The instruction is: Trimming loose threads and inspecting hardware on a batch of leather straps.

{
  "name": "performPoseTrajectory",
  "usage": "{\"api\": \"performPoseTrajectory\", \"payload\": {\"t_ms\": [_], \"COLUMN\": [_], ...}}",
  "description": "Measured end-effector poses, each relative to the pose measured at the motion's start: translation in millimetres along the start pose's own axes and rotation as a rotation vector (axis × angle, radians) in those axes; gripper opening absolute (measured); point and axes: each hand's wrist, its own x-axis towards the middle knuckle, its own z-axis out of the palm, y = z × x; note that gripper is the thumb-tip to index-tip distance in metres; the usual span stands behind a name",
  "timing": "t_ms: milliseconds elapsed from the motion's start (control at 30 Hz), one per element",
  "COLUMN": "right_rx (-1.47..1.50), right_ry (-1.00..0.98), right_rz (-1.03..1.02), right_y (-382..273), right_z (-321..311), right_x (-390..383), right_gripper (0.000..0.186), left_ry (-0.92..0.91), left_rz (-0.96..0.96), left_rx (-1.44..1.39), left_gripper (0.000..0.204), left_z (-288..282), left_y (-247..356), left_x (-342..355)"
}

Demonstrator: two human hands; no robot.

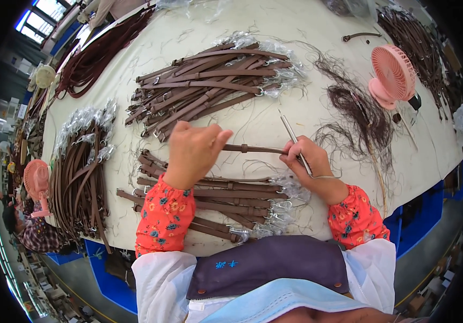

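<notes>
A thin brown leather strap (253, 148) with a small keeper loop is stretched between my hands above the table. My right hand (312, 161) grips the strap's right end and also a slim silver pen-shaped tool (289, 130) with a thin cord at its lower end; the fine tip points up and away. My left hand (193, 153) is raised at the strap's left side with curled fingers, slightly blurred. The strap passes out of sight behind it, and what those fingers pinch is hidden.
Strap bundles with clear-wrapped ends lie beyond my hands (210, 81), nearer me (237, 202) and at left (80, 177). Tangled dark thread (360, 116) spreads at right beside a pink fan (393, 75). Another pink fan (36, 185) stands at the left edge. Long reddish-brown strips (99, 54) lie far left.
</notes>
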Motion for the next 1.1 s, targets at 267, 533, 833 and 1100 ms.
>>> {"api": "performPoseTrajectory", "payload": {"t_ms": [267,533,833,1100], "right_rx": [-0.025,0.063,0.534,0.792], "right_ry": [-0.103,-0.100,0.110,0.225], "right_rz": [0.051,0.038,0.206,0.329], "right_y": [0.7,7.8,7.7,12.1], "right_z": [1.7,0.6,1.6,1.2], "right_x": [-0.7,-3.4,-0.6,1.4], "right_gripper": [0.018,0.021,0.033,0.025], "left_ry": [-0.170,-0.310,-0.377,-0.206], "left_rz": [-0.407,-0.117,0.032,0.155], "left_rx": [0.275,-0.088,-0.525,-0.329], "left_gripper": [0.033,0.021,0.033,0.034], "left_z": [-57.2,-16.7,34.4,56.7], "left_y": [-50.8,-36.6,48.2,68.2], "left_x": [-11.5,-14.4,-11.0,-9.5]}}
